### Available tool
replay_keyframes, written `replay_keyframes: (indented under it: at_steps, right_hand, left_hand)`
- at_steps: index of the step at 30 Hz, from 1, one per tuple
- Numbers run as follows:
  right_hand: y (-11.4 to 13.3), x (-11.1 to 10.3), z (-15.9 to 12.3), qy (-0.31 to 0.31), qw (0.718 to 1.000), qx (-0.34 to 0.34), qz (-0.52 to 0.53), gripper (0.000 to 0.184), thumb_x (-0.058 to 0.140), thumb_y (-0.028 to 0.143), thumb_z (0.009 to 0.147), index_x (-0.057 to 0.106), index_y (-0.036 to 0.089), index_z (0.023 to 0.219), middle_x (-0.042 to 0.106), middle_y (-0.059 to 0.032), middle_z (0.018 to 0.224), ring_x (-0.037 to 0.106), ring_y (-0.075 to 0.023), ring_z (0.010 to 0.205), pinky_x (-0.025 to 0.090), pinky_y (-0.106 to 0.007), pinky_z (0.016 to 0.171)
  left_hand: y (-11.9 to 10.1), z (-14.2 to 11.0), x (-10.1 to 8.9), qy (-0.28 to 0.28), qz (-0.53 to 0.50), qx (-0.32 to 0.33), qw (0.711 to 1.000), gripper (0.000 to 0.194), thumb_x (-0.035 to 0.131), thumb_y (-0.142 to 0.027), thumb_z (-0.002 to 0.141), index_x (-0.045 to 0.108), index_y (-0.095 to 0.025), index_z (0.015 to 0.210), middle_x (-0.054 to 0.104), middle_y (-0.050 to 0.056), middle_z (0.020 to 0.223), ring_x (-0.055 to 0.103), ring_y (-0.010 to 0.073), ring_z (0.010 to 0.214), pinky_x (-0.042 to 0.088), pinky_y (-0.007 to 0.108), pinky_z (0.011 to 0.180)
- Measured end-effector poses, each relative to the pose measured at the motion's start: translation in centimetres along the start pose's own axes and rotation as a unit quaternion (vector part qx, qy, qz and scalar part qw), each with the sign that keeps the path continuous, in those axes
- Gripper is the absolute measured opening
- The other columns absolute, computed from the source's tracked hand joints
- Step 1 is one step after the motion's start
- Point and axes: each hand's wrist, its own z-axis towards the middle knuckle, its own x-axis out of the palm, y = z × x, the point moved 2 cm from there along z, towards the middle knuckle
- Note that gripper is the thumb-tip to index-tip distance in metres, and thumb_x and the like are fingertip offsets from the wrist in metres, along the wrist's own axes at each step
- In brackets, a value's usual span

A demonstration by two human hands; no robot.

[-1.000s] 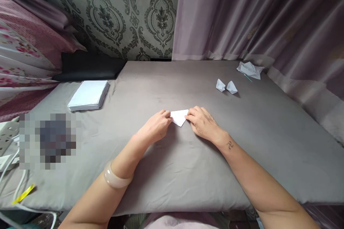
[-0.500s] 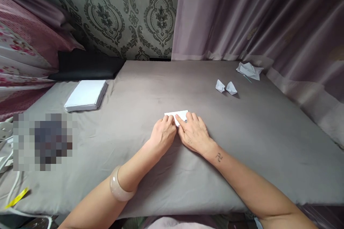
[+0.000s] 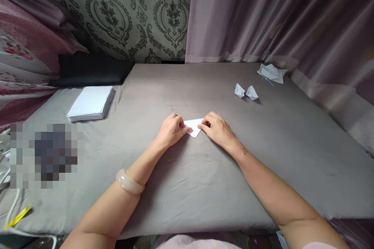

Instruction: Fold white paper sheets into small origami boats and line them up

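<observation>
A small folded piece of white paper (image 3: pixel 194 126) lies on the grey cloth at the middle of the table, its point toward me. My left hand (image 3: pixel 173 130) pinches its left corner between thumb and fingers. On the opposite side, my right hand (image 3: pixel 217 126) grips the right corner the same way, thumb on top. The corners themselves are hidden under the fingers.
Two small folded paper shapes (image 3: pixel 246 92) stand at the right. Behind them is a pile of folded paper (image 3: pixel 272 73) beside a thin greenish stick (image 3: pixel 269 82). A stack of white paper (image 3: pixel 91 103) sits at the left, near a black sheet (image 3: pixel 93 69), a blurred patch, a yellow strip (image 3: pixel 18 217) and white cables (image 3: pixel 13 206).
My hands have moved apart, from pressing close together on the paper to holding its left and right corners. A triangular lower part of the paper now shows between them.
</observation>
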Motion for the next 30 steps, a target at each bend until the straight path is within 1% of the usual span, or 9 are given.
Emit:
replay_keyframes:
  at_steps: [4,11,14,17,20,23,26,28,30]
  right_hand:
    - [-0.5,0.0,0.4,0.04,0.997,-0.052,0.045,0.035,0.056,0.033,0.088,0.055,0.028,0.123,0.055,-0.0062,0.12,0.05,-0.0229,0.104,0.041,-0.037,0.088]
    - [-0.1,-0.1,0.2,0.096,0.99,-0.085,0.059,0.023,0.05,0.029,0.09,0.055,0.026,0.112,0.052,-0.0055,0.128,0.045,-0.0238,0.114,0.037,-0.041,0.095]
    - [0.1,-0.4,0.0,0.109,0.987,-0.102,0.066,0.034,0.048,0.028,0.091,0.049,0.028,0.125,0.051,-0.0055,0.133,0.043,-0.0238,0.117,0.035,-0.041,0.097]
    - [0.4,-0.8,-0.1,0.12,0.983,-0.118,0.075,0.049,0.048,0.026,0.09,0.038,0.03,0.138,0.048,-0.0055,0.138,0.038,-0.0243,0.124,0.031,-0.042,0.101]
    - [0.6,-1.4,-0.1,0.103,0.984,-0.119,0.082,0.044,0.055,0.025,0.087,0.048,0.029,0.13,0.057,-0.0046,0.126,0.041,-0.0234,0.121,0.031,-0.041,0.1]
    - [0.9,-2.1,-0.2,0.062,0.987,-0.127,0.073,0.019,0.056,0.022,0.086,0.062,0.027,0.103,0.065,-0.002,0.105,0.05,-0.0204,0.107,0.029,-0.04,0.099]
    - [1.4,-3.0,-0.5,0.037,0.987,-0.149,0.056,0.012,0.054,0.02,0.087,0.064,0.025,0.093,0.067,-0.0003,0.096,0.053,-0.0177,0.096,0.029,-0.037,0.096]
    - [1.9,-3.6,-0.8,0.02,0.984,-0.174,0.031,0.014,0.052,0.019,0.09,0.064,0.025,0.095,0.066,-0.0004,0.094,0.053,-0.0169,0.092,0.03,-0.034,0.093]
    - [2.3,-3.8,-0.9,-0.02,0.979,-0.201,-0.017,0.02,0.046,0.019,0.094,0.064,0.025,0.098,0.065,-0.0018,0.094,0.051,-0.0171,0.091,0.03,-0.034,0.091]
  left_hand:
    - [0.7,0.5,0.5,-0.007,-0.031,0.01,0.999,0.033,0.067,-0.04,0.078,0.056,-0.021,0.103,0.047,0.007,0.099,0.047,0.0224,0.095,0.044,0.035,0.079]
    - [0.0,0.4,0.1,0.023,-0.049,-0.02,0.998,0.024,0.067,-0.038,0.075,0.054,-0.02,0.085,0.052,0.004,0.096,0.049,0.0205,0.091,0.041,0.036,0.081]
    - [-0.2,0.3,-0.1,0.038,-0.065,-0.008,0.997,0.031,0.065,-0.035,0.076,0.053,-0.022,0.1,0.058,0.001,0.093,0.052,0.0187,0.087,0.039,0.037,0.084]
    - [-0.2,0.1,-0.1,0.06,-0.122,0.006,0.991,0.042,0.063,-0.034,0.076,0.051,-0.023,0.115,0.061,0.0,0.091,0.053,0.0159,0.079,0.04,0.033,0.079]
    - [-0.6,-0.1,-0.4,0.078,-0.17,0.023,0.982,0.031,0.059,-0.034,0.079,0.059,-0.02,0.107,0.058,0.0,0.084,0.05,0.0134,0.07,0.04,0.027,0.067]
    - [-1.3,-0.4,-1.0,0.081,-0.121,0.046,0.988,0.02,0.055,-0.035,0.082,0.065,-0.02,0.089,0.059,0.0,0.082,0.05,0.0134,0.069,0.039,0.027,0.067]
    - [-1.9,-0.7,-1.4,0.07,-0.072,0.075,0.992,0.023,0.052,-0.038,0.085,0.066,-0.021,0.084,0.063,0.002,0.086,0.053,0.0146,0.071,0.04,0.028,0.069]
    - [-2.2,-0.9,-1.7,0.034,-0.045,0.106,0.993,0.024,0.05,-0.04,0.088,0.065,-0.021,0.084,0.065,0.002,0.085,0.054,0.0156,0.073,0.04,0.03,0.073]
    - [-2.4,-1.1,-1.9,-0.052,0.015,0.15,0.987,0.023,0.048,-0.037,0.092,0.064,-0.022,0.087,0.067,0.003,0.088,0.055,0.0177,0.08,0.038,0.034,0.081]
